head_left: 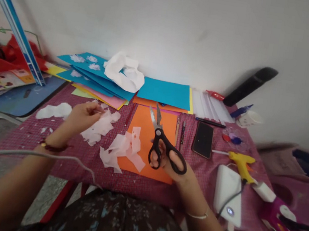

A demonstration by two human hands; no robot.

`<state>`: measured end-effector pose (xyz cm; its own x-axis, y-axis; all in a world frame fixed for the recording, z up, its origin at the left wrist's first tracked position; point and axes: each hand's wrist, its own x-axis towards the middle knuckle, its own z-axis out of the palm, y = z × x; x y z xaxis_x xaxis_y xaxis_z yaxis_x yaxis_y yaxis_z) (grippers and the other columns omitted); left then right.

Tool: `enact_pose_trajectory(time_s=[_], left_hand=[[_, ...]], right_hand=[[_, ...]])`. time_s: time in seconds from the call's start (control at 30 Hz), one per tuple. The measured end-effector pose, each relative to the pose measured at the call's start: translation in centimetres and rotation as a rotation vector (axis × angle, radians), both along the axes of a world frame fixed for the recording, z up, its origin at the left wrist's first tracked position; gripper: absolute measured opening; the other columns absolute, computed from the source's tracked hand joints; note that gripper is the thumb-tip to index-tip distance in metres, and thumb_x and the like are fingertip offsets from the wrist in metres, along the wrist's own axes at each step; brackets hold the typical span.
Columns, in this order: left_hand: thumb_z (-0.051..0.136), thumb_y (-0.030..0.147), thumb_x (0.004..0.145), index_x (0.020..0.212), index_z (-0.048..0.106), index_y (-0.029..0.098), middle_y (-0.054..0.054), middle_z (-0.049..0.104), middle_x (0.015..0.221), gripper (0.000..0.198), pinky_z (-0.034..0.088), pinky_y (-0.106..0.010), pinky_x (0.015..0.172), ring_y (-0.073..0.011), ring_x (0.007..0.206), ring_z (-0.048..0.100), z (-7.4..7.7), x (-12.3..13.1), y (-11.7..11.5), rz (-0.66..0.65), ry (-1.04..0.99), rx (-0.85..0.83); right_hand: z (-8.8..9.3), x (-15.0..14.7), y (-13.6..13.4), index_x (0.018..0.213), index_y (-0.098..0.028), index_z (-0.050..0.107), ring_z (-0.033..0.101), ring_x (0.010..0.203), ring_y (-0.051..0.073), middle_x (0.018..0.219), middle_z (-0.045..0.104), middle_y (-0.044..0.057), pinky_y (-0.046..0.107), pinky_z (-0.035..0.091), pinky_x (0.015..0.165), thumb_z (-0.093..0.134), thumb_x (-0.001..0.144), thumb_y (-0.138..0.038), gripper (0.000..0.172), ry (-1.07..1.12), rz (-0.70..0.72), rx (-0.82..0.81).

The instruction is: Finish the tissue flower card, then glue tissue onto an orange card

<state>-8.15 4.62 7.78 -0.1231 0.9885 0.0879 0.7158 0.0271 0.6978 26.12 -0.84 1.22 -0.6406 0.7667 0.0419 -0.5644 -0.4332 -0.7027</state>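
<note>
My right hand (165, 159) has its fingers in the handles of black-handled scissors (158, 132). The blades stand slightly apart and point away from me, over an orange sheet (149, 146). To the left, my left hand (84, 115) has thumb and fingers pinched together; anything between them is too small to make out. Below and beside it lies a heap of white tissue paper scraps (101, 126). Pale pink tissue paper strips (122, 147) overlap the left part of the orange sheet.
A crumpled white paper ring (124, 72) rests on blue sheets (90, 78) by the wall. Another blue sheet (165, 92) lies at the back. On the right are a phone (203, 139), a yellow glue gun (241, 162) and a white power bank (228, 193). A grey cable (56, 157) crosses in front.
</note>
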Motion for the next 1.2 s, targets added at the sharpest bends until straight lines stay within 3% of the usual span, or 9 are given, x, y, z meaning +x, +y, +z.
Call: enact_pose_trajectory(time_s=[0.1,0.17,0.23,0.37,0.57,0.73,0.93,1.1,1.2], left_hand=[[0.056,0.024,0.081,0.108,0.068,0.011,-0.020,0.067,0.114,0.033,0.043,-0.049,0.092,-0.0380,0.106,0.058,0.5,-1.5,-0.7,-0.064,0.636,0.069],[0.055,0.027,0.085,0.110,0.068,0.012,-0.021,0.065,0.120,0.033,0.041,-0.050,0.095,-0.0395,0.113,0.056,0.4,-0.4,-1.0,-0.092,0.745,0.147],[0.053,0.032,0.087,0.087,0.070,0.018,-0.014,0.069,0.097,0.022,0.044,-0.040,0.087,-0.0315,0.096,0.061,0.0,2.1,-1.0,-0.183,0.639,0.147],[0.052,0.040,0.089,0.048,0.047,0.022,-0.003,0.052,0.053,0.045,0.028,-0.031,0.057,-0.0183,0.053,0.047,-2.0,8.0,-0.9,-0.457,0.374,-0.166],[0.068,0.042,0.070,0.043,0.046,0.021,0.000,0.045,0.047,0.040,0.020,-0.031,0.055,-0.0140,0.047,0.037,-4.7,11.5,-1.4,-0.399,0.177,-0.343],[0.060,0.040,0.070,0.061,0.052,0.021,0.003,0.052,0.058,0.022,0.032,-0.026,0.055,-0.0130,0.054,0.045,-3.9,10.6,-1.4,-0.307,-0.133,-0.326],[0.077,0.024,0.053,0.068,0.052,0.021,0.005,0.055,0.061,0.029,0.040,-0.023,0.055,-0.0101,0.055,0.050,-0.7,7.0,-1.6,0.054,-0.878,-0.227],[0.078,0.016,0.052,0.069,0.048,0.022,0.006,0.054,0.059,0.035,0.045,-0.024,0.054,-0.0094,0.052,0.052,0.8,3.1,-3.3,0.106,-1.017,-0.147],[0.078,0.014,0.052,0.077,0.058,0.021,0.006,0.058,0.067,0.033,0.046,-0.020,0.054,-0.0063,0.053,0.051,0.9,1.1,-4.6,0.145,-1.057,-0.111]], right_hand=[[-0.5,0.3,0.1,0.121,-0.019,0.062,0.060,0.071,0.014,0.086,0.063,0.002,0.032,0.050,0.073,0.074,0.084,-0.051,0.051,-0.016,-0.058,-0.042],[-0.8,0.3,0.1,0.121,-0.019,0.062,0.061,0.070,0.014,0.086,0.065,0.003,0.031,0.051,0.072,0.076,0.082,-0.050,0.052,-0.049,-0.068,-0.053],[-1.0,0.3,0.1,0.121,-0.017,0.061,0.063,0.071,0.015,0.087,0.067,0.004,0.031,0.050,0.071,0.077,0.082,-0.050,0.053,-0.088,-0.079,-0.043],[-1.3,0.5,0.3,0.125,-0.016,0.058,0.064,0.071,0.015,0.086,0.068,0.005,0.031,0.051,0.071,0.075,0.083,-0.051,0.058,-0.132,-0.107,0.007],[-1.8,0.7,0.4,0.124,-0.015,0.057,0.064,0.073,0.014,0.083,0.067,0.003,0.027,0.050,0.070,0.072,0.087,-0.049,0.053,-0.155,-0.135,0.060],[-1.6,0.8,0.4,0.123,-0.015,0.058,0.062,0.072,0.014,0.085,0.066,0.004,0.030,0.052,0.071,0.074,0.084,-0.054,0.057,-0.105,-0.100,0.013],[-1.6,0.5,0.4,0.129,-0.019,0.058,0.060,0.072,0.015,0.088,0.064,0.003,0.036,0.053,0.078,0.069,0.085,-0.058,0.060,-0.004,-0.015,-0.050],[-2.3,-0.5,0.0,0.134,-0.019,0.055,0.058,0.074,0.016,0.091,0.062,0.005,0.035,0.050,0.078,0.066,0.088,-0.061,0.063,-0.132,0.056,0.015],[-1.3,-1.7,0.2,0.137,-0.020,0.052,0.058,0.082,0.017,0.097,0.061,0.007,0.033,0.047,0.077,0.062,0.091,-0.060,0.062,-0.345,0.161,0.158]])
